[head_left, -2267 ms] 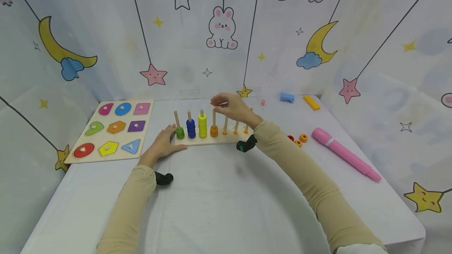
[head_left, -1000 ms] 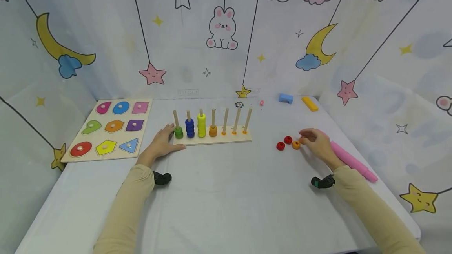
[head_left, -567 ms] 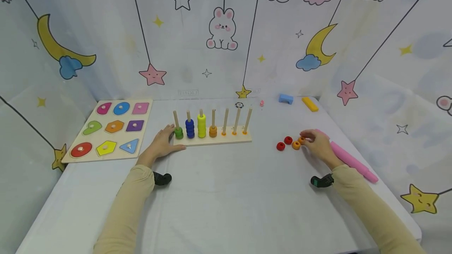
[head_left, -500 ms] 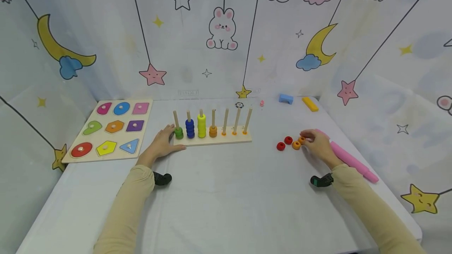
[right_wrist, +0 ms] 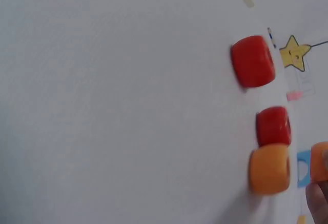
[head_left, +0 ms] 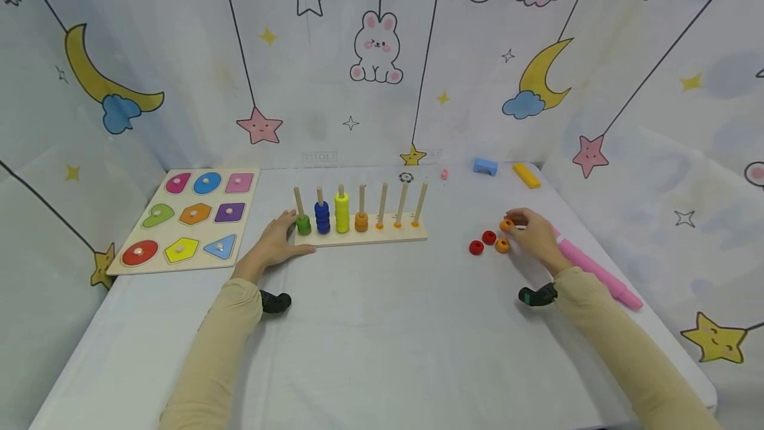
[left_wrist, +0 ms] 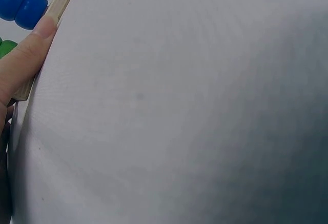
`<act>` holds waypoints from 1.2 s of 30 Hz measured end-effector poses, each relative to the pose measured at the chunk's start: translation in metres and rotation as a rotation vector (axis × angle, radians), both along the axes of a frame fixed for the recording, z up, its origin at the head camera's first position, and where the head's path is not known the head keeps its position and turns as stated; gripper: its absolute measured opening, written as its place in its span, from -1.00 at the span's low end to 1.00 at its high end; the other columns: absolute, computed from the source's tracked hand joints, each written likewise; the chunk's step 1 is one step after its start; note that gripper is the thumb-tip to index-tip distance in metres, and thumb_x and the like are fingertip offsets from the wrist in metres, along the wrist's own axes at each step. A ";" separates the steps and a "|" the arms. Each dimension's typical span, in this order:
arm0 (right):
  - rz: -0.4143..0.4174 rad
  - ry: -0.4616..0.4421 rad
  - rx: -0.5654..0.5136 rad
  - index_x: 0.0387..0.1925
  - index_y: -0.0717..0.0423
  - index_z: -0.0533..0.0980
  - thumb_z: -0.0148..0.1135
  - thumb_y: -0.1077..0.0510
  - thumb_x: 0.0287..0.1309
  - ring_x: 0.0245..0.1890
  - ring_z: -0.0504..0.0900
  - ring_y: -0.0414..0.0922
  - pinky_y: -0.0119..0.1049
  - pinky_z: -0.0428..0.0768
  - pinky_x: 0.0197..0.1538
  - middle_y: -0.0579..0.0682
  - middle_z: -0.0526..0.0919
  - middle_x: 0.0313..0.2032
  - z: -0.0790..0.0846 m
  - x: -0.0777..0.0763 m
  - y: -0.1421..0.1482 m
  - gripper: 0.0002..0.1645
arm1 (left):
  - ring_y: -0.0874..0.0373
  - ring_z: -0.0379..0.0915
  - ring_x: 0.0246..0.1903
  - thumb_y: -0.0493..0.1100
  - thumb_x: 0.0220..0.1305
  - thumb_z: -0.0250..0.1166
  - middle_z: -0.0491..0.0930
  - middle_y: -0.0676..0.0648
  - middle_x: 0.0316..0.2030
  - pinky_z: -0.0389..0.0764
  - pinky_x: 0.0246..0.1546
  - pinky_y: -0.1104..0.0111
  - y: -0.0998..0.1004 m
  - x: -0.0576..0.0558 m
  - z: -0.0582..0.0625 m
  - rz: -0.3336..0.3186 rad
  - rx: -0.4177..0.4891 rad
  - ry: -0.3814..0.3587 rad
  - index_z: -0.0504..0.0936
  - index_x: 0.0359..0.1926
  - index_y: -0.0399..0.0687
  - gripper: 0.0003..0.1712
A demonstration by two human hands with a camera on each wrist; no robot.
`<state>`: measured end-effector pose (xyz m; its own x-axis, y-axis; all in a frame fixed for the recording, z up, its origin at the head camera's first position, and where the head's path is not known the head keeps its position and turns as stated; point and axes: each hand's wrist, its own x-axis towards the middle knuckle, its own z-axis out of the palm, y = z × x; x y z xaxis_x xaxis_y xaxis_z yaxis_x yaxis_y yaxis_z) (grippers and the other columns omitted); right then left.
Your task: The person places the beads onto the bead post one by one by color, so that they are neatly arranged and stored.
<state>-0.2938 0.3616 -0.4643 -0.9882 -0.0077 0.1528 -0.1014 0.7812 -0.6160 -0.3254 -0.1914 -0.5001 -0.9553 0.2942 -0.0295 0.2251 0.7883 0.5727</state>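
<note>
My left hand (head_left: 273, 244) holds the left end of a wooden bead-stacking board (head_left: 382, 236), its thumb (left_wrist: 25, 55) along the front edge. On the board's pegs sit green beads (head_left: 303, 225), blue beads (head_left: 322, 219), yellow beads (head_left: 341, 212) and orange beads (head_left: 361, 222); the three pegs at the right are bare. Over at the right, my right hand (head_left: 534, 239) pinches an orange bead (head_left: 506, 225) between thumb and fingertips, raised a little in the right wrist view. Close by lie two red beads (right_wrist: 252, 61) and another orange bead (right_wrist: 269, 169).
A shape puzzle board (head_left: 197, 264) lies at the left. Beside my right hand is a pink pen-shaped stick (head_left: 597, 271). Farther back are a blue block (head_left: 485, 166), a yellow block (head_left: 526, 175) and a small pink piece (head_left: 444, 174). A printed cloth backdrop (head_left: 322, 85) rises behind.
My right hand went from above the orange peg to the loose beads, took hold of an orange bead and lifted it slightly to the left. My left hand stayed at the board's end.
</note>
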 end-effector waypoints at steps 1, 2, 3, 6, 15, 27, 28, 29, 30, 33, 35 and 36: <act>0.001 0.011 -0.014 0.13 0.28 0.38 0.12 0.25 0.28 0.04 0.49 0.19 0.10 0.47 0.12 0.27 0.53 0.03 0.004 -0.003 -0.005 -0.59 | -0.24 -0.37 0.41 0.27 0.05 0.35 -0.16 -0.30 0.44 -0.24 0.37 -0.10 0.000 0.000 0.000 -0.001 -0.001 0.000 0.01 0.44 -0.22 0.15; 0.006 0.021 -0.028 0.14 0.28 0.38 0.13 0.23 0.28 0.05 0.49 0.19 0.10 0.47 0.12 0.27 0.53 0.04 0.009 -0.007 -0.010 -0.58 | -0.23 -0.37 0.41 0.27 0.05 0.35 -0.16 -0.29 0.44 -0.24 0.37 -0.09 0.000 0.000 -0.001 -0.001 -0.003 -0.001 0.00 0.44 -0.22 0.15; 0.011 0.034 -0.044 0.14 0.27 0.38 0.14 0.22 0.28 0.05 0.50 0.19 0.09 0.48 0.12 0.26 0.53 0.04 0.013 -0.011 -0.017 -0.58 | -0.21 -0.37 0.41 0.27 0.05 0.34 -0.15 -0.28 0.44 -0.25 0.38 -0.07 0.000 -0.001 -0.001 -0.002 -0.006 0.000 0.00 0.45 -0.22 0.15; 0.036 0.070 -0.094 0.13 0.25 0.39 0.17 0.18 0.26 0.05 0.52 0.15 0.04 0.52 0.09 0.23 0.55 0.04 0.030 -0.022 -0.040 -0.56 | -0.18 -0.38 0.42 0.26 0.06 0.35 -0.15 -0.28 0.44 -0.27 0.39 -0.04 0.000 -0.001 -0.001 -0.005 -0.007 0.005 0.00 0.44 -0.23 0.14; 0.217 0.244 -0.188 0.07 0.26 0.44 0.21 0.27 0.21 0.00 0.57 0.00 -0.22 0.59 0.04 0.13 0.58 0.00 0.077 -0.058 -0.124 -0.61 | -0.24 -0.39 0.41 0.26 0.05 0.36 -0.16 -0.27 0.44 -0.26 0.37 -0.10 0.001 -0.001 -0.001 0.007 0.011 -0.005 -0.03 0.45 -0.24 0.18; 0.513 0.269 -0.196 0.05 0.29 0.45 0.24 0.31 0.17 -0.03 0.60 -0.08 -0.40 0.58 0.01 0.12 0.62 -0.04 0.100 -0.062 -0.230 -0.61 | -0.22 -0.37 0.41 0.25 0.04 0.37 -0.14 -0.28 0.44 -0.26 0.38 -0.07 0.000 0.000 0.000 0.009 0.011 0.002 -0.02 0.44 -0.26 0.18; 0.527 0.254 -0.188 0.05 0.29 0.45 0.24 0.31 0.17 -0.03 0.60 -0.09 -0.42 0.57 0.01 0.11 0.62 -0.04 0.099 -0.062 -0.236 -0.61 | -0.22 -0.37 0.41 0.25 0.04 0.37 -0.14 -0.28 0.44 -0.26 0.38 -0.07 0.000 -0.001 0.001 0.009 0.011 0.002 -0.02 0.44 -0.26 0.18; 0.537 0.238 -0.175 0.05 0.28 0.45 0.24 0.30 0.17 -0.03 0.59 -0.10 -0.43 0.57 0.01 0.10 0.62 -0.05 0.098 -0.061 -0.242 -0.61 | -0.23 -0.37 0.41 0.24 0.04 0.38 -0.15 -0.29 0.44 -0.26 0.37 -0.09 0.000 -0.001 0.001 0.008 0.013 -0.002 -0.03 0.45 -0.26 0.18; 0.546 0.225 -0.158 0.04 0.27 0.46 0.24 0.30 0.17 -0.04 0.59 -0.11 -0.45 0.57 0.00 0.09 0.62 -0.06 0.096 -0.061 -0.247 -0.62 | -0.24 -0.37 0.41 0.25 0.03 0.38 -0.15 -0.29 0.44 -0.26 0.37 -0.09 0.000 -0.001 0.001 0.008 0.014 -0.004 -0.03 0.45 -0.25 0.19; 0.565 0.200 -0.119 0.02 0.26 0.48 0.24 0.32 0.17 -0.06 0.60 -0.12 -0.46 0.57 -0.01 0.07 0.62 -0.07 0.093 -0.058 -0.258 -0.64 | -0.24 -0.38 0.41 0.26 0.03 0.37 -0.16 -0.28 0.44 -0.26 0.37 -0.09 0.000 -0.002 0.001 0.006 0.013 -0.011 -0.04 0.45 -0.24 0.20; 0.567 0.191 -0.093 0.01 0.25 0.49 0.24 0.31 0.17 -0.07 0.60 -0.14 -0.47 0.57 -0.02 0.06 0.62 -0.07 0.092 -0.057 -0.262 -0.66 | -0.23 -0.38 0.41 0.27 0.03 0.37 -0.16 -0.28 0.44 -0.26 0.38 -0.07 0.000 -0.003 0.001 0.004 0.011 -0.013 -0.04 0.45 -0.24 0.20; 0.569 0.191 -0.085 0.01 0.25 0.49 0.23 0.31 0.18 -0.08 0.60 -0.14 -0.47 0.57 -0.02 0.06 0.63 -0.07 0.091 -0.057 -0.264 -0.66 | -0.22 -0.38 0.41 0.27 0.02 0.37 -0.16 -0.28 0.44 -0.27 0.38 -0.06 -0.001 -0.003 0.000 0.005 0.012 -0.013 -0.04 0.45 -0.23 0.20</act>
